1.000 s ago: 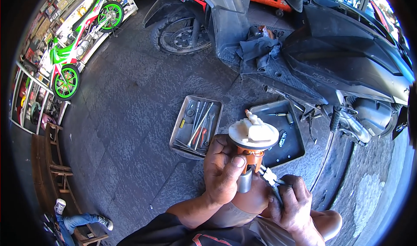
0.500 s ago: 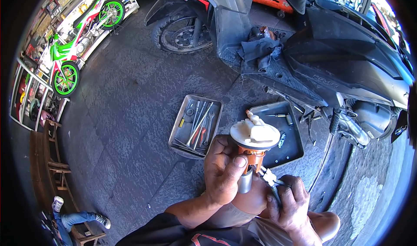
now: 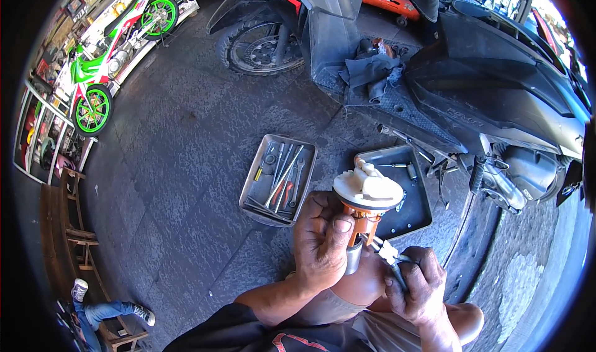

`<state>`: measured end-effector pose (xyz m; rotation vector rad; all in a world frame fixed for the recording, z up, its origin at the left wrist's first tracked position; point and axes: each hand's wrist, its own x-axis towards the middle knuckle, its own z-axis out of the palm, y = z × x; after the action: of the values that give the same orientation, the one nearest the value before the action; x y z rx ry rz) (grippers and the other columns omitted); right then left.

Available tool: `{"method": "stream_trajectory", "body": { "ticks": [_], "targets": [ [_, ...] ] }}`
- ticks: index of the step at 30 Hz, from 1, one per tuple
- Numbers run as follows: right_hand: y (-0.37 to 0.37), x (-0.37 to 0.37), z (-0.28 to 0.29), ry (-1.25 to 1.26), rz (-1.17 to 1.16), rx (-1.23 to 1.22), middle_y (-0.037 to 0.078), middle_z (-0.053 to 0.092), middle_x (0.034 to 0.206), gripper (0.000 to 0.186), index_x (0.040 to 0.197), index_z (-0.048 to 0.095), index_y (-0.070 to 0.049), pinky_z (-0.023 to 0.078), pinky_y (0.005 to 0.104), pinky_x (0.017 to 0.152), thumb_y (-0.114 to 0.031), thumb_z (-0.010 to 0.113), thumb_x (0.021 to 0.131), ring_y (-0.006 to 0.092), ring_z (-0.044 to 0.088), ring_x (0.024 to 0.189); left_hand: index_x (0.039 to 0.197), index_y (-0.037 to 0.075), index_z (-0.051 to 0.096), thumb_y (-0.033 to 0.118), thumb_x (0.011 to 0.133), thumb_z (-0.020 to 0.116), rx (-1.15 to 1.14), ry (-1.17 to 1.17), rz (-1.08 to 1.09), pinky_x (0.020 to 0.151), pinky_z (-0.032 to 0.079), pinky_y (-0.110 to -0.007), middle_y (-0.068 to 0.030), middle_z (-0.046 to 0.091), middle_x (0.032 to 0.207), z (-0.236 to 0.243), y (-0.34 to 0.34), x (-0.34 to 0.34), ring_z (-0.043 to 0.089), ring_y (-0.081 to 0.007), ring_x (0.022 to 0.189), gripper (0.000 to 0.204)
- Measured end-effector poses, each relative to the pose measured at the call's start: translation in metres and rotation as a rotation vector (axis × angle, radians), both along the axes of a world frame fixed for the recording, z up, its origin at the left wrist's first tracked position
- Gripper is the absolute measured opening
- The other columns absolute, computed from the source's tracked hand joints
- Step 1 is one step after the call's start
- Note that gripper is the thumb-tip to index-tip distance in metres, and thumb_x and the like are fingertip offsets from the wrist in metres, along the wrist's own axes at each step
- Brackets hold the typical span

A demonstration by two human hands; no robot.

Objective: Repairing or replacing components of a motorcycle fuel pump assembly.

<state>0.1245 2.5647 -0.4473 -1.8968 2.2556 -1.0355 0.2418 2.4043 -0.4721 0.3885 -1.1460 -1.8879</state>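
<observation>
While the left hand (image 3: 321, 249) grips the white-and-orange pump unit (image 3: 367, 194) above the bent knee (image 3: 367, 282), the right hand (image 3: 419, 288) clasps a pair of pliers (image 3: 389, 252), tips right by the orange body!

Holds a white-topped fitting (image 3: 369, 189) in the left hand (image 3: 321, 246), grips pliers (image 3: 389, 252) in the right hand (image 3: 419, 284), pointing them toward its orange part (image 3: 366, 226). Faces a tool tray (image 3: 273, 220), a darker tray (image 3: 415, 206) and a dark scooter (image 3: 490, 72).
</observation>
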Motion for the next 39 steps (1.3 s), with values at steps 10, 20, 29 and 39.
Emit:
{"method": "stream_trajectory", "body": {
  "ticks": [10,20,29,39],
  "targets": [
    [0.001,0.000,-0.005,-0.030,-0.020,-0.005,0.016,0.061,0.090,0.025,0.090,0.064,-0.001,0.054,0.0395,0.060,-0.018,0.073,0.074,0.0310,0.063,0.073,0.114,0.000,0.046,0.035,0.099,0.061,-0.014,-0.004,0.024,0.078,0.053,-0.028,-0.0091,0.062,0.103,-0.001,0.002,-0.003,0.063,-0.0121,0.090,0.041],
    [0.001,-0.003,-0.001,-0.032,0.010,0.017,0.016,0.061,0.090,0.024,0.089,0.064,-0.001,0.053,0.0387,0.058,-0.018,0.073,0.073,0.0301,0.063,0.072,0.112,0.000,0.046,0.036,0.098,0.062,-0.001,-0.006,0.030,0.078,0.053,-0.028,-0.0085,0.061,0.101,0.000,0.003,-0.002,0.062,-0.0118,0.090,0.042],
    [0.004,-0.008,0.010,-0.028,0.030,0.057,0.016,0.061,0.092,0.026,0.088,0.064,0.000,0.054,0.0391,0.058,-0.017,0.074,0.071,0.0307,0.063,0.072,0.110,0.000,0.048,0.034,0.098,0.062,-0.027,-0.080,0.070,0.081,0.048,-0.026,-0.0067,0.060,0.100,-0.002,0.003,-0.002,0.057,-0.0088,0.090,0.039],
    [0.007,-0.012,0.028,0.006,0.021,0.151,0.018,0.061,0.102,0.028,0.091,0.064,-0.001,0.053,0.0429,0.071,-0.019,0.075,0.072,0.0326,0.062,0.085,0.109,0.000,0.049,0.034,0.100,0.060,-0.006,-0.066,0.000,0.080,0.048,-0.025,-0.0069,0.061,0.098,0.005,0.000,-0.002,0.060,-0.0084,0.088,0.036]
  ]
}}
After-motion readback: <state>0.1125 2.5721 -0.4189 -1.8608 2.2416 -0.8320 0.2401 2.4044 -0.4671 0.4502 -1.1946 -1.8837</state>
